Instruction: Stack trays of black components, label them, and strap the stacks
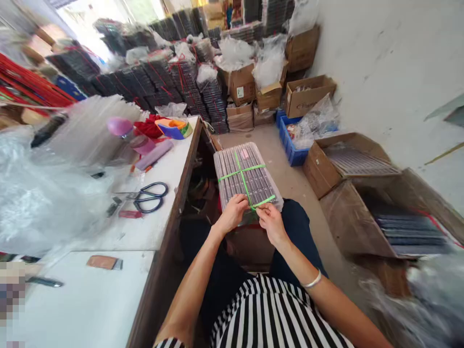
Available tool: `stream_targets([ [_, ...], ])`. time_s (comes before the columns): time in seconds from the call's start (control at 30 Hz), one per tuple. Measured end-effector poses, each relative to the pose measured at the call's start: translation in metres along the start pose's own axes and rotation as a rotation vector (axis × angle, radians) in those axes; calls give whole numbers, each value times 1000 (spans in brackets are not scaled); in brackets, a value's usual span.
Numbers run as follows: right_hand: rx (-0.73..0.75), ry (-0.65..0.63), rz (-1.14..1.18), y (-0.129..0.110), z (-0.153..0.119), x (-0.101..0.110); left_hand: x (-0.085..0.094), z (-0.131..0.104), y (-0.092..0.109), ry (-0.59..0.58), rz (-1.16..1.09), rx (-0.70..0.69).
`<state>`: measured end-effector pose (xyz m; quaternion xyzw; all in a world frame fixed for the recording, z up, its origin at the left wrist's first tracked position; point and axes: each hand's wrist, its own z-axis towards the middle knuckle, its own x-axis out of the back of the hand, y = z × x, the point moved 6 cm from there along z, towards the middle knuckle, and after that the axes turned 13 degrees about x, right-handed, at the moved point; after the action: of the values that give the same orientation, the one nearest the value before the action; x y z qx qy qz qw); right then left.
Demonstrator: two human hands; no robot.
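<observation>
On the person's lap: a stack of clear trays (246, 175) bound with green strap (243, 178).
Left hand (234, 212) and right hand (270, 220) pinch the strap at the stack's near edge, beside the table (159, 227).

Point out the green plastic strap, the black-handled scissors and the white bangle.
Green plastic strap (243, 175): head view, where its bands cross.
Black-handled scissors (150, 197): head view, between the handle loops.
White bangle (313, 282): head view, band on right wrist.

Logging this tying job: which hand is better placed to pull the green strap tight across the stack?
Probably the right hand: its fingers pinch the strap's free end at the stack's near edge. The left hand rests at the crossing, holding it down.
</observation>
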<state>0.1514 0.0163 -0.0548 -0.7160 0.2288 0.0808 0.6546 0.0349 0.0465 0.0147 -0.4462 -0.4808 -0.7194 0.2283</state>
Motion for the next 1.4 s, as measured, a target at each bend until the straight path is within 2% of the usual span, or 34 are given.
stream_targets([
  [0.13, -31, 62, -19, 14, -4, 23, -2, -4, -16, 8, -25, 95],
  [0.3, -28, -9, -61, 12, 1, 27, 10, -4, -11, 56, -17, 135],
  [0.37, -16, -75, -117, 10, 2, 28, 18, -10, -4, 142, 3, 184],
  [0.43, -5, -155, -204, 10, -3, 30, 26, -24, 0, 319, -33, 330],
  [0.5, -4, -251, -307, 9, -16, 30, 22, -44, -5, 458, -328, 612],
  [0.53, -4, -304, -357, 9, -24, 28, 11, -54, -8, 458, -547, 758],
  [0.6, 6, -401, -450, 7, -41, 21, -22, -62, -2, 321, -965, 948],
  [0.63, 20, -436, -495, 5, -49, 17, -37, -61, 4, 223, -1102, 973],
  [0.67, 38, -460, -538, 3, -54, 14, -48, -57, 11, 151, -1193, 974],
  [0.73, 73, -486, -624, -2, -60, 9, -61, -48, 18, 101, -1337, 963],
  [0.87, 155, -475, -776, -10, -57, 8, -66, -34, 20, 159, -1549, 955],
  [1.0, 252, -438, -882, -18, -59, 10, -67, -31, 18, 218, -1630, 971],
  [1.27, 347, -518, -909, -20, -74, 3, -71, -25, 17, 222, -1557, 1006],
  [1.4, 324, -553, -901, -5, -65, 17, -70, -30, 12, 203, -1373, 996],
])
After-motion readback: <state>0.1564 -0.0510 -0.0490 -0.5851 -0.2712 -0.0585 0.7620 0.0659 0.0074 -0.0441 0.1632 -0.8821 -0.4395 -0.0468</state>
